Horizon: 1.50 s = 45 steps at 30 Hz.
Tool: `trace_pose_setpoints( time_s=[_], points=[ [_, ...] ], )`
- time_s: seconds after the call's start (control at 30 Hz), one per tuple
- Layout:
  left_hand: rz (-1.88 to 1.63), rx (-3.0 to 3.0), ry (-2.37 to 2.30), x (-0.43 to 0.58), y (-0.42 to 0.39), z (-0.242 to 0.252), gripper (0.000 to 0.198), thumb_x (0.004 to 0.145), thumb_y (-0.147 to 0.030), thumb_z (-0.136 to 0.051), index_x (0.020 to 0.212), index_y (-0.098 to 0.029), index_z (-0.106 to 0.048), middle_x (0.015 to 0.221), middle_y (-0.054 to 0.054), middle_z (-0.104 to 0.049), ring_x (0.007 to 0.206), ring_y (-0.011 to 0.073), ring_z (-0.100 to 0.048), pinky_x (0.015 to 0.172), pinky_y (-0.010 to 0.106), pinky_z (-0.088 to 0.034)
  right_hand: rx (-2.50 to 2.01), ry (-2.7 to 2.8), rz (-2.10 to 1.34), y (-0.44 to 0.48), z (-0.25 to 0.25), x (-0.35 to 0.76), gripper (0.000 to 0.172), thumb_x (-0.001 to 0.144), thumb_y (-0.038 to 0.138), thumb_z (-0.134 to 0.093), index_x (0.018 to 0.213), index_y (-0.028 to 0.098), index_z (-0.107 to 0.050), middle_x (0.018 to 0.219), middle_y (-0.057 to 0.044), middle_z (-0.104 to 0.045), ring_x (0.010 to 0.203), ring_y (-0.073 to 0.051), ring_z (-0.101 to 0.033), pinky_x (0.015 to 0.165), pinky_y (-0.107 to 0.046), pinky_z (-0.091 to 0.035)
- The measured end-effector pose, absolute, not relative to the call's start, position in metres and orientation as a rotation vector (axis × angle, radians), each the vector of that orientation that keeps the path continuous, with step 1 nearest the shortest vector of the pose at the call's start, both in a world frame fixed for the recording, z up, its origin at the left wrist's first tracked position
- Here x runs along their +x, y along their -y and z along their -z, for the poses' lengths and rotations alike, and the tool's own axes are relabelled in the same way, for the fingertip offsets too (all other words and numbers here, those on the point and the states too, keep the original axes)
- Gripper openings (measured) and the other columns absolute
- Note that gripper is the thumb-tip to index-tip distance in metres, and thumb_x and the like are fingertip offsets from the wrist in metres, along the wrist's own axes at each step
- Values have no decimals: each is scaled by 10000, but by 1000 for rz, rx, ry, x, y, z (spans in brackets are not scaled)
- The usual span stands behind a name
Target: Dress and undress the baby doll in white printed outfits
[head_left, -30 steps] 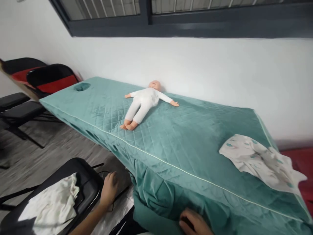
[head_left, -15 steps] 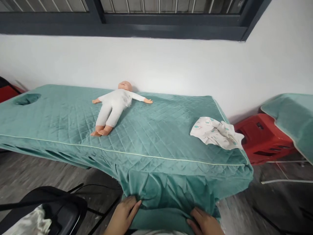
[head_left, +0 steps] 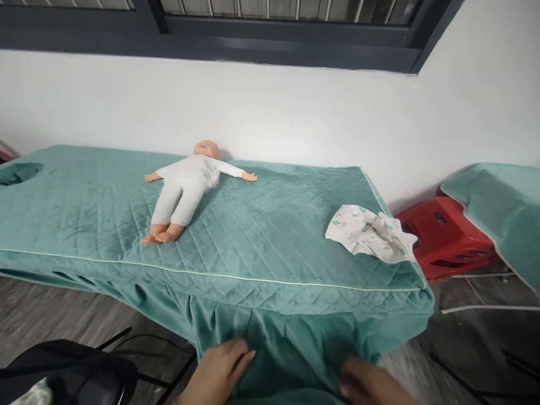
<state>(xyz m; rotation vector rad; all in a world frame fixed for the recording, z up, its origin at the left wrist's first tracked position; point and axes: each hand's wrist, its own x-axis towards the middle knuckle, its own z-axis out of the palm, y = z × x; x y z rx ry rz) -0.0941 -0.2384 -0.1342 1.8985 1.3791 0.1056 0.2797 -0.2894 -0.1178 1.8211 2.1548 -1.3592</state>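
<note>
The green quilted cover [head_left: 270,225] lies over a long bed, and its gathered skirt hangs down at the front. At the bottom centre my left hand [head_left: 221,368] is closed, its fingers curled at the skirt's fabric. My right hand [head_left: 371,382] is at the bottom right of the skirt, smeared by motion; its grip is unclear. A baby doll [head_left: 183,188] in white clothing rests on its back on the cover, arms spread, head by the wall. A crumpled white printed cloth [head_left: 369,233] lies near the bed's right end.
Red plastic stools [head_left: 447,236] stand beyond the right end, next to another green-covered surface [head_left: 502,208]. A black chair [head_left: 71,371] with a pale cloth [head_left: 36,394] on it is at the lower left. The white wall [head_left: 270,112] runs behind the bed.
The view has shifted slightly, so the doll and bed appear further left. My hands have moved a little on the skirt and apart, the right one now blurred.
</note>
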Motion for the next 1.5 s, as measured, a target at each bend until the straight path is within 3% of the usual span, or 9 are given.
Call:
trace_pose_setpoints(
  time_s=[0.17,0.33,0.47,0.67,0.87,1.17,1.33,1.43,1.5],
  points=[
    [-601,2086,-1170,-28,148,100,342,1033,-394,-405,869,-226,-654,835,33,-655,813,177,-619,749,297,-443,2173,-2685,467,179,75,304,321,994,415,-486,1249,259,-602,1309,-122,-642,1221,-302,-605,1050,-461,-472],
    [-965,2007,-1045,44,61,104,234,997,-348,-483,968,-228,-682,896,47,-669,871,184,-608,805,318,-469,2332,-2418,-429,82,68,331,500,960,329,-524,1416,127,-486,1447,-225,-526,1376,-428,-437,1096,-617,-372],
    [-973,1791,-1026,75,15,108,238,923,-363,-609,1109,-227,-670,1006,48,-698,877,182,-636,798,318,-485,2338,-2356,-247,41,75,342,409,961,348,-496,1302,130,-561,1233,-211,-630,1094,-367,-617,886,-502,-499],
    [-1244,1276,-755,72,6,110,708,780,-421,-799,1402,-245,-509,1467,129,-507,1290,259,-557,1000,355,-488,2294,-2967,318,13,46,275,251,949,431,-539,976,186,-585,874,-58,-633,789,-209,-591,724,-329,-472],
    [-1447,854,-856,40,13,114,616,802,-460,-779,1329,-204,-588,1308,106,-666,1178,262,-637,1028,385,-489,1664,-3082,896,-2,13,185,301,1033,371,-452,831,204,-600,801,7,-641,765,-148,-590,721,-265,-428],
    [-1505,905,-1008,3,2,113,411,790,-451,-790,1073,-168,-699,1062,52,-723,980,197,-657,928,304,-499,2009,-3149,-306,-53,-33,198,275,1023,282,-424,995,192,-683,1050,-104,-677,990,-259,-601,885,-425,-472],
    [-1569,782,-952,4,3,118,476,835,-466,-747,1224,-198,-686,1228,73,-713,1145,222,-642,1038,323,-463,1654,-3281,316,-3,5,165,247,998,355,-541,1184,224,-634,1194,-81,-667,1170,-254,-604,1027,-431,-493],
    [-1533,736,-844,4,4,119,459,884,-515,-675,1195,-179,-713,1222,88,-729,1150,239,-659,1044,345,-473,1711,-3196,456,11,50,151,731,857,412,-742,1454,148,-415,1521,-181,-456,1432,-346,-409,1183,-532,-376],
    [-1507,719,-782,3,3,119,471,890,-535,-658,1167,-160,-726,1198,99,-741,1149,252,-670,1056,364,-475,1858,-3154,574,10,71,147,780,815,365,-777,1446,125,-386,1513,-212,-447,1438,-352,-412,1183,-533,-386]
  ],
)
